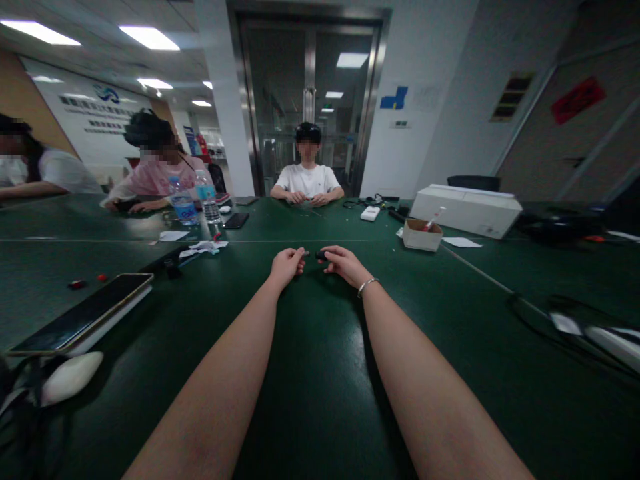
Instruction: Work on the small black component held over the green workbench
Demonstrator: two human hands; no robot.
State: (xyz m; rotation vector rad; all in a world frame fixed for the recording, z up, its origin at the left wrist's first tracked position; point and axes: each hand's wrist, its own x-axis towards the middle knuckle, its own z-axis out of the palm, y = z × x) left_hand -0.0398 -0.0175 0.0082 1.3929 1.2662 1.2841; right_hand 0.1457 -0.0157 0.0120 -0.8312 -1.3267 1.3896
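Observation:
Over the middle of the green table [310, 373], my left hand [288, 267] pinches a small dark piece with a greyish end [307, 254] between thumb and fingertips. Facing it, my right hand [347, 265] is closed on a small black piece [321, 255], held between thumb and forefinger. A narrow gap separates the two pieces, and their ends point towards each other. They are too small to name exactly. A bracelet [367, 287] circles my right wrist.
Left lie a phone on a white box [90, 313], a white mouse-like object [73, 379] and crumpled paper [203, 249]; two water bottles [207, 200] stand beyond. Right are a small cardboard box [421, 237], a white box [465, 210] and cables [530, 310]. Several people sit around.

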